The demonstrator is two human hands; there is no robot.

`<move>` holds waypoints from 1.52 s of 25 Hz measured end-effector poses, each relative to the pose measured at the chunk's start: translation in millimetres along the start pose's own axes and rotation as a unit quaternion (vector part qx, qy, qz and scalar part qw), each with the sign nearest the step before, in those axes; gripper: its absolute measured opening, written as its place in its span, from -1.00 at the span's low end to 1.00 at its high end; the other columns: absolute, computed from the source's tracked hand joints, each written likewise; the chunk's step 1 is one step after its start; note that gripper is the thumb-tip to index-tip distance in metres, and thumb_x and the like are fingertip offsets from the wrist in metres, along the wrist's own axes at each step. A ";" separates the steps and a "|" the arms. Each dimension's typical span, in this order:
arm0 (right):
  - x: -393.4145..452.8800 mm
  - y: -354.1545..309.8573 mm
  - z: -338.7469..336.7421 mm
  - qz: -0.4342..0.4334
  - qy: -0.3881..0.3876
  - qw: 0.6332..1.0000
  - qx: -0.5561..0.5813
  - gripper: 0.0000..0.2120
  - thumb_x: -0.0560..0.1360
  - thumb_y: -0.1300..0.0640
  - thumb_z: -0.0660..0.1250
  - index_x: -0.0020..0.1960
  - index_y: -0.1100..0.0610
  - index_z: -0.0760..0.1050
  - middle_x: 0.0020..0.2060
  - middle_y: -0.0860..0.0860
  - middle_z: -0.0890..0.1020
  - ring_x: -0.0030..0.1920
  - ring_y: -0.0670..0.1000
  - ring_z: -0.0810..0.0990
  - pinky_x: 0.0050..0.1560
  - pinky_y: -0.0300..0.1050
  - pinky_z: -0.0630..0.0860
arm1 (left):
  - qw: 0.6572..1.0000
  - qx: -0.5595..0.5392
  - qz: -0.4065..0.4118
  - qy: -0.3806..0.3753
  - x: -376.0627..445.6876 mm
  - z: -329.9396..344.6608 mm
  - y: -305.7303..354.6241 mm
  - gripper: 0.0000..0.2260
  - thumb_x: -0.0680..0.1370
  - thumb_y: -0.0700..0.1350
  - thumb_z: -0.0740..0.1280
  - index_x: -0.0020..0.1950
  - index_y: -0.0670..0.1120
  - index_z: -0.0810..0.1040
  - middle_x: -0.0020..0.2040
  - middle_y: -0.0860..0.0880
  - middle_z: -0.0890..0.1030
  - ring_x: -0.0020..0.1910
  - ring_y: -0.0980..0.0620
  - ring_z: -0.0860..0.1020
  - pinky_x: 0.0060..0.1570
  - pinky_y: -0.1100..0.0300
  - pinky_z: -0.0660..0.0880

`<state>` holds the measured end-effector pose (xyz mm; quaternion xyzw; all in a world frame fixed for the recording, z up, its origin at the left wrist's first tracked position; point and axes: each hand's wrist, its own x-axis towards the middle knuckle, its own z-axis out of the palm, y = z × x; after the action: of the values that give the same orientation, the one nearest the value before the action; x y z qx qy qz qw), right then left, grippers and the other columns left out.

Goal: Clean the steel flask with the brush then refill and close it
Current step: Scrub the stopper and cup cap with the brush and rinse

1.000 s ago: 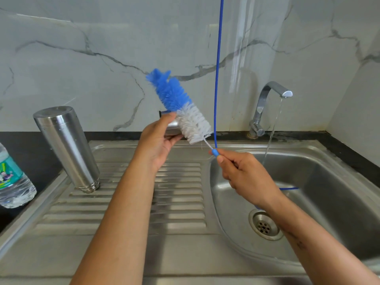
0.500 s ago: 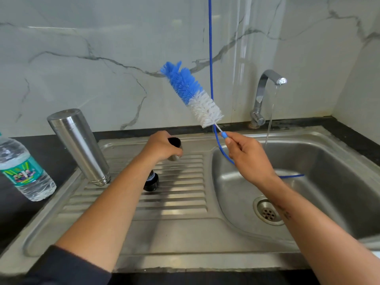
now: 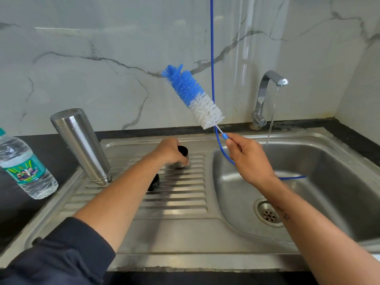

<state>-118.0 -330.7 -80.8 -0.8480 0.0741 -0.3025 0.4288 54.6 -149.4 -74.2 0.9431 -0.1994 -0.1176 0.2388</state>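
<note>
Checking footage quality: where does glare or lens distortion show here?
Head view: a vertical glare streak runs down the glossy marble wall beside the curved chrome tap; wide-angle bending tilts the inverted steel flask and clear plastic water bottle.

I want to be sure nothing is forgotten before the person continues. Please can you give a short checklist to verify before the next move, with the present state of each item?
1. Brush held firmly: ok, the right hand pinches its blue handle end, bristles up and free.
2. Steel flask ready for rinsing: ok, it stands mouth down on the drainboard, untouched.
3. Steel cap set down: cannot tell, the left hand grips it at the drainboard.
4. Black stopper in reach: ok, it lies on the drainboard, partly behind the left forearm.
5. Tap water: ok, running into the sink.
6. Water bottle for refilling: ok, it stands on the counter at the left.
</note>
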 end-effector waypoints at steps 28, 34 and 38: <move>22.3 24.1 -74.7 0.121 0.321 0.900 0.268 -0.73 0.69 0.06 0.13 0.12 0.04 0.61 -0.45 -0.10 0.30 -0.42 -0.07 0.22 -0.43 -0.12 0.20 | 0.986 -0.140 0.061 -0.062 -75.2 6.5 37.0 -0.57 0.21 0.10 0.64 -0.02 -0.05 0.70 -0.12 -0.08 0.72 -0.28 0.03 0.69 -0.20 0.14 0.65; 25.6 29.2 -78.8 0.116 0.331 0.898 0.266 -0.74 0.67 0.04 0.14 0.09 0.01 0.61 -0.47 -0.13 0.32 -0.41 -0.07 0.24 -0.39 -0.10 0.23 | 0.880 -0.464 0.069 -0.076 -17.9 74.5 163.8 -0.68 0.47 -0.13 0.58 0.14 -0.23 0.62 0.02 -0.18 0.69 -0.11 -0.05 0.69 -0.02 0.09 0.69; 26.8 31.4 -81.3 0.117 0.334 0.896 0.268 -0.74 0.66 0.03 0.15 0.09 0.00 0.62 -0.47 -0.14 0.34 -0.41 -0.06 0.27 -0.35 -0.07 0.26 | 0.784 -0.599 -0.019 -0.162 13.5 100.5 210.0 -0.84 0.54 -0.16 0.50 0.00 -0.18 0.57 -0.05 -0.16 0.64 -0.14 -0.06 0.63 -0.16 0.13 0.66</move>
<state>-139.1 -416.0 -56.5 -0.5352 0.2280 -0.5243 0.6219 -32.4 -365.2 -57.7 0.5808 -0.1068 -0.3691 0.7177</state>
